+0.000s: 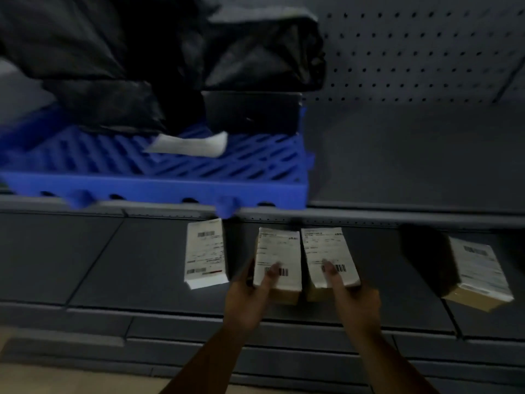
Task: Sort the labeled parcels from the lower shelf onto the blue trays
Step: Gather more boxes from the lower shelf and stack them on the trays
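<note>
Left grip curled round the near end of the left box, thumb laid over the barcode on its label. Right grip holding the right box the same way. Boxes side by side, almost touching, over the lower shelf; whether resting or just lifted, not to be told through the blur.

Step in hand, by judgement: pick-up of two parcels at once, transfer not yet begun. Next move likely to call for a lift clear of the upper shelf edge, then up and back onto the blue tray, labels kept upward, each box steady in its one grip.

Also on the lower shelf: a white parcel just beside the left box, label up, and a tilted brown box well apart to the right, partly in shadow.

Blue tray slatted, set on the upper shelf, holding black bags heaped at the rear, a dark box at rear right and a flat white packet midway. Front slats bare. Perforated back panel behind.
</note>
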